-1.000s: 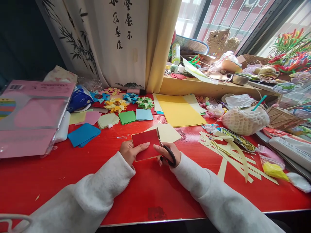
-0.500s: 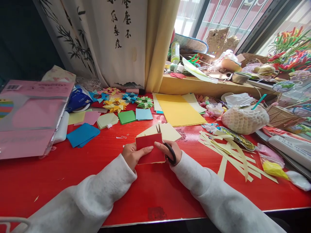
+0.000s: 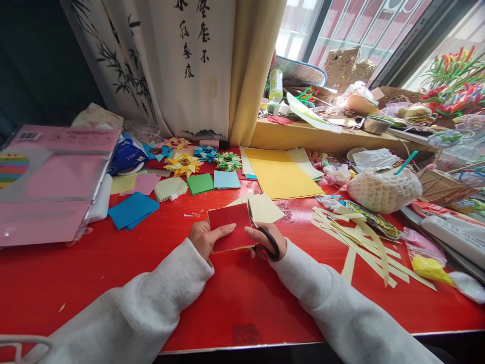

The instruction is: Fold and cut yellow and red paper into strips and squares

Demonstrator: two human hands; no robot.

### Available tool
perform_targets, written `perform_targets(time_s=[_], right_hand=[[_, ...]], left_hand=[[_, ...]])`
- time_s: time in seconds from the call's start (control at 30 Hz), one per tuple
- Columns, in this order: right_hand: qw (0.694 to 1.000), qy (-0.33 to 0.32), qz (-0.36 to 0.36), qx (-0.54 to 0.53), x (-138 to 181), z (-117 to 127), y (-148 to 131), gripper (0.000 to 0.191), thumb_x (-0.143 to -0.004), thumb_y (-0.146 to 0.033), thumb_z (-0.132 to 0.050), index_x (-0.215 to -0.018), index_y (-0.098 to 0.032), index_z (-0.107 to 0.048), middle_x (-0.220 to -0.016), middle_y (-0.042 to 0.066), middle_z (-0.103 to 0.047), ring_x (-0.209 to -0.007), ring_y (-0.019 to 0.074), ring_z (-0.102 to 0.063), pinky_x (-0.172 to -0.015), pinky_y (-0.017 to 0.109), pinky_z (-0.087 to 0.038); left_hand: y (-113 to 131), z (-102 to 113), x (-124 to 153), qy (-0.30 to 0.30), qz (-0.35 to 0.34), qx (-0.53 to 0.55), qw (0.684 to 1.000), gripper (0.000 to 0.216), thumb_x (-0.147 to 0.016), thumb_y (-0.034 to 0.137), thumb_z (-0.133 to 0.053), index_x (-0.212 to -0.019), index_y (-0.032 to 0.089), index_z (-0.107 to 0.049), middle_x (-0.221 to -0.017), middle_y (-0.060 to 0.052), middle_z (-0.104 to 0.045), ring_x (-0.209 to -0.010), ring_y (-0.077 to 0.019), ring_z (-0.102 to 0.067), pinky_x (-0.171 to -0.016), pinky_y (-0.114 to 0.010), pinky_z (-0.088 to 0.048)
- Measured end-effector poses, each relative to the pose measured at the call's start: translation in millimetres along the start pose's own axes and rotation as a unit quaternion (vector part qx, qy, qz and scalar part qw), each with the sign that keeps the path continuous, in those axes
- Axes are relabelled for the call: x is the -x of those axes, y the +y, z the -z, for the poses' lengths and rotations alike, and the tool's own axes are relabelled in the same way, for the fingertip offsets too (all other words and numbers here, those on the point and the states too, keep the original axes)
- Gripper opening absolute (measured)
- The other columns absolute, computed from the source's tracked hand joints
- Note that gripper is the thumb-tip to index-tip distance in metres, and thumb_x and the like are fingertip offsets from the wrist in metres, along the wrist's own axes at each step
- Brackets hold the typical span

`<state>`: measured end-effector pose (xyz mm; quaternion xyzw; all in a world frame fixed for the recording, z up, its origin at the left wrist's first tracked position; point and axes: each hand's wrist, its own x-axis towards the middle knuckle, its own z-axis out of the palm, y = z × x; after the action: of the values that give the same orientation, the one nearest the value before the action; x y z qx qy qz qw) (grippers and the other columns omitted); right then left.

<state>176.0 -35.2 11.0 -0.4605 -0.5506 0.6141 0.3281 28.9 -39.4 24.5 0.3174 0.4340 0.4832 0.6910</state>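
Red paper [image 3: 231, 217] is pinched at the frame's centre by the left hand [image 3: 202, 238]; scissors [image 3: 276, 243] are gripped at its right edge by the right hand [image 3: 261, 237]. Blades are best kept parallel to that edge.

A home craft corner is suggested by the red table [image 3: 242, 298], at whose far side folded paper stars [image 3: 183, 165] and coloured paper stacks [image 3: 200, 184] are laid. Behind the table a calligraphy-painted curtain [image 3: 161, 60] is hung; behind its right half, a windowsill [image 3: 322, 139] is crowded with oddments.
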Motion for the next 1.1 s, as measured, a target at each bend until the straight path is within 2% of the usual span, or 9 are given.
perform_targets(time_s=[0.23,0.4,0.7,0.97,1.1], right_hand=[[0.999,0.042,-0.007,-0.012,1.7,-3.2,0.4,0.03,-0.061,-0.039,-0.059,-0.053,-0.016,-0.041,-0.033,-0.005,-0.044,-0.028,0.007,-0.043,-0.029,0.016,-0.026],[0.999,0.045,0.007,-0.02,1.9,-5.4,0.7,0.031,-0.061,-0.038,-0.059,-0.05,-0.016,-0.04,-0.033,-0.006,-0.042,-0.028,0.0058,-0.041,-0.03,0.016,-0.028],[0.998,0.062,-0.012,-0.017,2.4,-6.9,-0.8,0.033,-0.059,-0.04,-0.06,-0.051,-0.016,-0.04,-0.031,-0.007,-0.038,-0.027,0.0065,-0.041,-0.029,0.016,-0.027],[0.998,0.057,-0.02,-0.019,2.3,-7.1,-4.4,0.036,-0.055,-0.041,-0.063,-0.048,-0.017,-0.036,-0.032,-0.009,-0.031,-0.028,0.0072,-0.042,-0.029,0.017,-0.027],[0.998,0.066,-0.019,-0.016,2.3,-6.7,-3.2,0.036,-0.055,-0.042,-0.062,-0.048,-0.017,-0.037,-0.03,-0.008,-0.035,-0.026,0.0071,-0.04,-0.028,0.018,-0.028]], left_hand=[[-2.6,2.4,-2.2,0.008,-0.002,-0.017,1.0,0.019,-0.05,0.023,-0.067,-0.062,0.008,-0.063,-0.054,-0.008,-0.064,-0.058,-0.0271,-0.061,-0.054,-0.036,-0.05],[-4.0,1.7,-2.5,0.005,-0.017,-0.015,1.0,0.018,-0.052,0.023,-0.066,-0.061,0.008,-0.063,-0.057,-0.008,-0.064,-0.059,-0.0258,-0.061,-0.054,-0.033,-0.05],[-3.1,-0.4,0.1,0.014,-0.013,-0.02,1.0,0.014,-0.053,0.021,-0.066,-0.06,0.009,-0.062,-0.058,-0.006,-0.065,-0.053,-0.0213,-0.06,-0.05,-0.029,-0.05],[-2.2,-1.4,2.0,0.018,-0.001,-0.036,0.999,0.016,-0.052,0.023,-0.066,-0.062,0.011,-0.062,-0.055,-0.006,-0.064,-0.051,-0.0226,-0.06,-0.047,-0.032,-0.049],[-1.9,-1.6,2.5,0.031,-0.011,-0.055,0.998,0.015,-0.052,0.023,-0.066,-0.06,0.011,-0.062,-0.054,-0.005,-0.064,-0.049,-0.0216,-0.059,-0.044,-0.03,-0.048]])
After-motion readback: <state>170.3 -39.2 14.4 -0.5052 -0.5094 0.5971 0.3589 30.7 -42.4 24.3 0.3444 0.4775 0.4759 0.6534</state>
